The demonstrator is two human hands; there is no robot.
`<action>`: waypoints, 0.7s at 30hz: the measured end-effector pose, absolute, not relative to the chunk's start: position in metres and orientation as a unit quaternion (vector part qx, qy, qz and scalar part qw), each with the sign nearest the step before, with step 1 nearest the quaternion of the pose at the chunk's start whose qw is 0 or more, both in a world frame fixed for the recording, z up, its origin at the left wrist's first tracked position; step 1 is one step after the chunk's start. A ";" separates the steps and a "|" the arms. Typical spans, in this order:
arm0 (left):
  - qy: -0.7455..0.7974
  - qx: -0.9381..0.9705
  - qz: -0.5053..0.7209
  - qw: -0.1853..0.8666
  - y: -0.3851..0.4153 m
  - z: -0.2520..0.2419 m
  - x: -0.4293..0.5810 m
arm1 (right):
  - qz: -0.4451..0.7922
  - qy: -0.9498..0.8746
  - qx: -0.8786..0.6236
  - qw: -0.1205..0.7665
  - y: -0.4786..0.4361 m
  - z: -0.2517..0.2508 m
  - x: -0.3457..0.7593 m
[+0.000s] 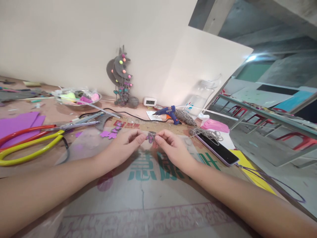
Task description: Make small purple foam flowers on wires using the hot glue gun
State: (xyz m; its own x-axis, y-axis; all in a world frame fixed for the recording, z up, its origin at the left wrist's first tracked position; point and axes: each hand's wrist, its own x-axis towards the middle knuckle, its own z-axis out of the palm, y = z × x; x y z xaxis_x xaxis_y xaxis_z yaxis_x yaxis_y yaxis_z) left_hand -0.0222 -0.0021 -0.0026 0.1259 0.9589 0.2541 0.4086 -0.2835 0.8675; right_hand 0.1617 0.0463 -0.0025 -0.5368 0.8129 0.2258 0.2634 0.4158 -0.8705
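Observation:
A small purple-and-grey piece (150,137), perhaps felt, is held up between my two hands over the printed plastic sheet. On its left side, my left hand (128,141) pinches it between thumb and fingers. From the right, my right hand (172,147) grips its other edge the same way. The fingertips cover part of the piece, so its full outline is hidden. Beyond my left hand lie purple flower-like cutouts (109,134) and a short row of grey and purple pieces (117,128).
At left lie red-handled scissors (27,132), yellow-handled scissors (32,155) and purple sheets (18,124). A bowl of coloured bits (76,99), a moon-shaped hanging ornament (121,76) and a small clock (150,101) line the wall. A blue glue gun (170,113), grey yarn (184,117) and phone (218,148) are rightward.

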 end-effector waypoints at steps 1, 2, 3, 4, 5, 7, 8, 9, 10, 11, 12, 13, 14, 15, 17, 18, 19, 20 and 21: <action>0.491 0.696 0.414 0.321 -0.003 -0.002 -0.022 | 0.413 -0.774 -0.347 0.330 0.046 -0.002 0.162; 0.484 0.708 0.408 0.315 -0.004 -0.001 -0.021 | 0.413 -0.776 -0.345 0.329 0.046 -0.002 0.161; 0.482 0.712 0.404 0.311 -0.004 -0.001 -0.021 | 0.412 -0.778 -0.343 0.326 0.046 -0.002 0.161; 0.485 0.712 0.404 0.309 -0.005 -0.001 -0.020 | 0.412 -0.780 -0.342 0.323 0.046 -0.002 0.160; 0.490 0.707 0.405 0.309 -0.005 -0.001 -0.020 | 0.413 -0.782 -0.341 0.319 0.046 -0.002 0.159; 0.497 0.698 0.402 0.322 -0.005 -0.001 -0.020 | 0.415 -0.785 -0.340 0.309 0.047 -0.003 0.157; 0.497 0.696 0.400 0.331 -0.005 -0.002 -0.020 | 0.415 -0.788 -0.340 0.303 0.048 -0.003 0.157; 0.495 0.693 0.399 0.340 -0.004 -0.002 -0.020 | 0.410 -0.791 -0.338 0.303 0.048 -0.002 0.157; 0.494 0.687 0.403 0.349 -0.003 -0.002 -0.020 | 0.397 -0.794 -0.337 0.315 0.049 0.000 0.158; 0.496 0.675 0.414 0.357 -0.002 -0.003 -0.020 | 0.374 -0.795 -0.336 0.340 0.049 0.003 0.160; 0.500 0.657 0.431 0.365 -0.001 -0.004 -0.021 | 0.340 -0.795 -0.332 0.376 0.048 0.008 0.163; 0.508 0.633 0.450 0.373 0.000 -0.005 -0.022 | 0.301 -0.796 -0.323 0.414 0.047 0.013 0.166; 0.519 0.604 0.471 0.379 0.001 -0.005 -0.023 | 0.262 -0.799 -0.311 0.443 0.045 0.019 0.170; 0.531 0.578 0.485 0.386 0.002 -0.006 -0.025 | 0.233 -0.813 -0.292 0.447 0.043 0.025 0.174; 0.544 0.539 0.507 0.396 0.004 -0.007 -0.027 | 0.224 -0.867 -0.263 0.358 0.038 0.032 0.179; 0.545 0.527 0.515 0.402 0.005 -0.007 -0.028 | 0.228 -0.892 -0.253 0.298 0.037 0.032 0.180; 0.541 0.518 0.523 0.407 0.006 -0.008 -0.029 | 0.229 -0.909 -0.248 0.246 0.037 0.030 0.180; 0.533 0.512 0.531 0.414 0.007 -0.008 -0.030 | 0.223 -0.920 -0.247 0.205 0.039 0.025 0.179; 0.526 0.508 0.537 0.421 0.007 -0.008 -0.030 | 0.212 -0.928 -0.250 0.177 0.041 0.019 0.178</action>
State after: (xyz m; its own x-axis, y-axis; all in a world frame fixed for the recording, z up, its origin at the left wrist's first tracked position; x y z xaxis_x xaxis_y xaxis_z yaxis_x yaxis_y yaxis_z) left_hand -0.0299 0.0073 -0.0083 -0.1302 0.9862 0.1021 0.0821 -0.0919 0.9924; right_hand 0.1776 0.0411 0.0190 -0.8127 0.5382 0.2233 0.3882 0.7859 -0.4814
